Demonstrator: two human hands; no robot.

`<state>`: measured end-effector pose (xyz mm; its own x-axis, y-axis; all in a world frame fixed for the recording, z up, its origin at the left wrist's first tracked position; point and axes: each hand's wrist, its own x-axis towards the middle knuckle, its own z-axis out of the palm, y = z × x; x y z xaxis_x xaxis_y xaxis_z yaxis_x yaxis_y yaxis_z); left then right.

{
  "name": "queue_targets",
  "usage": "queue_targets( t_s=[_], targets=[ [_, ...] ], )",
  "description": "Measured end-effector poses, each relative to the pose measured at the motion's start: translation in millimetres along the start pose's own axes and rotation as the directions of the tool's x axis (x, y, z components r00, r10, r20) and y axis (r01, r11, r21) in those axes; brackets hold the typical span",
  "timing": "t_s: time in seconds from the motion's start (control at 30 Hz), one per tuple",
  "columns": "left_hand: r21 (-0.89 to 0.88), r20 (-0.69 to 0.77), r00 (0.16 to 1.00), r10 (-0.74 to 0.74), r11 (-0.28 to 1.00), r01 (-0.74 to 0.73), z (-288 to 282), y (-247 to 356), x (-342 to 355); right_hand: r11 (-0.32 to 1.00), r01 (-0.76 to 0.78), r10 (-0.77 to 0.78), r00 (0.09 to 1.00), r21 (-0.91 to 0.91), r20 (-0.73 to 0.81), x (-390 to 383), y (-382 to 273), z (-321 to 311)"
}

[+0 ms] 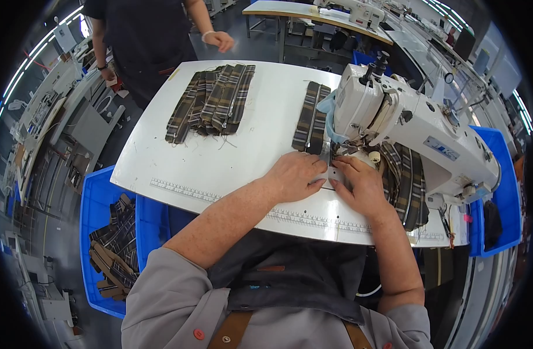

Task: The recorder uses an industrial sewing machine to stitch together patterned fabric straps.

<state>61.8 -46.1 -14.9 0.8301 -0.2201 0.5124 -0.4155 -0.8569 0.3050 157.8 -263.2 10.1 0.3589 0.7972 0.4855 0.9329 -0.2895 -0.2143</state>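
A white sewing machine (365, 107) stands on the right of the white table, its needle area partly hidden by my fingers. My left hand (295, 175) is just left of the presser foot, fingers bent together at the near end of a brown plaid fabric strip with a zipper (310, 116). Opposite it, my right hand (359, 183) has its fingertips close to the needle and its thumb toward the left thumb. Whatever the fingertips pinch is too small and covered to make out. More plaid strips (414, 186) lie under the machine arm, right of my right hand.
A pile of plaid zippered strips (214, 102) lies on the table's far left. Blue bins (108, 180) with fabric pieces stand below left, and another blue bin (502, 192) is at right. A person (144, 41) stands beyond the table's far left edge. A ruler (185, 191) runs along the near edge.
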Motion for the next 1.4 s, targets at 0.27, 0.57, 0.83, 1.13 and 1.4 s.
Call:
queue_targets(
  t_s=[0.27,0.57,0.83,1.13,1.4],
  targets=[
    [-0.001,0.055,0.998,-0.029,1.0,0.029,-1.6,-0.4,3.2,1.0,-0.011,0.012,1.0,-0.012,0.009,0.9,1.0,0.5],
    [-0.02,0.058,0.997,-0.056,0.998,0.058,-2.7,0.8,2.9,1.0,-0.017,0.017,1.0,0.019,0.013,0.2,1.2,1.0],
    [-0.016,0.074,0.995,-0.074,0.997,0.075,-2.3,-0.1,3.7,1.0,-0.025,0.025,0.999,0.004,0.024,1.0,-0.1,-0.9],
    [-0.008,0.073,0.994,-0.079,0.997,0.08,-1.9,0.1,2.3,1.0,-0.026,0.026,0.999,-0.001,0.024,0.2,0.4,0.7],
    [-0.006,0.07,0.994,-0.085,0.996,0.085,-3.3,0.1,2.3,1.0,-0.014,0.014,1.0,0.013,0.011,1.8,0.2,0.7]
  ],
)
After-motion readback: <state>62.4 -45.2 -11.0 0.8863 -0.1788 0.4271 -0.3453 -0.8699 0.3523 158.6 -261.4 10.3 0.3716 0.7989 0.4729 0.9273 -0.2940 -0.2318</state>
